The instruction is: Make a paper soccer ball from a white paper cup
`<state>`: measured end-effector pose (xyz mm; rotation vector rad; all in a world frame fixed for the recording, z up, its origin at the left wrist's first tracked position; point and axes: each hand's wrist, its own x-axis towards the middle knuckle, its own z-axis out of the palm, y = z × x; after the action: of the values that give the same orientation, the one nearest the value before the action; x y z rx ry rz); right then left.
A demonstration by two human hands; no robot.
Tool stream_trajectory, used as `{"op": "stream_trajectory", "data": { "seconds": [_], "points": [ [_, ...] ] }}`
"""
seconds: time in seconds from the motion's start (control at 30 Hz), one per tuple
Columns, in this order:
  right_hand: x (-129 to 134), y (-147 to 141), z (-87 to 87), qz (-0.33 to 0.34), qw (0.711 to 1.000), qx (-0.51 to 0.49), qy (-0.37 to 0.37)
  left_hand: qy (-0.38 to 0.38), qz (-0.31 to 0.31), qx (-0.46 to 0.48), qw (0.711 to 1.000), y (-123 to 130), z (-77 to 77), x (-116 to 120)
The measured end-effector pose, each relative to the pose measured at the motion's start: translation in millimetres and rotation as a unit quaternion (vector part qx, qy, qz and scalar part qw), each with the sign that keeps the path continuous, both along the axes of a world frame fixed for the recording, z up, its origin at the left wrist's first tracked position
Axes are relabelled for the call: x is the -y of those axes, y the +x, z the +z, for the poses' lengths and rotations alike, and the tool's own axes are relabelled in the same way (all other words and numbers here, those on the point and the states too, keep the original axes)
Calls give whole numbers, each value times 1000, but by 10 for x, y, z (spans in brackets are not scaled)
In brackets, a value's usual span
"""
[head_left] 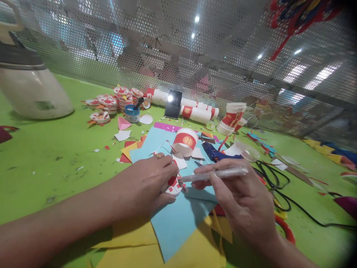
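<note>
My left hand holds a small round white piece with red patches against light blue paper, fingers curled round its far and left edges. In my right hand is a clear pen-like tool, pinched between thumb and fingers, its tip at the right edge of the round piece. Just beyond my hands a white paper cup with a red band lies tilted. A dark blue glue gun rests beyond my right hand.
Red-and-white round crafts, a blue jar, a phone and stacked cups stand further back. A large pale jug is at left. Black cable and red scissor handles lie at right.
</note>
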<state>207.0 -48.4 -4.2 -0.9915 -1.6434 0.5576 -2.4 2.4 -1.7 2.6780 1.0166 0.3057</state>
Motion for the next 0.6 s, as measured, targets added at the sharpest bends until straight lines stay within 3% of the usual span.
{"op": "stream_trajectory", "data": {
  "seconds": [0.6],
  "points": [
    [-7,11,5,3,1000,-2,0,-3,4,8,1000,-15,-18,4]
  ]
}}
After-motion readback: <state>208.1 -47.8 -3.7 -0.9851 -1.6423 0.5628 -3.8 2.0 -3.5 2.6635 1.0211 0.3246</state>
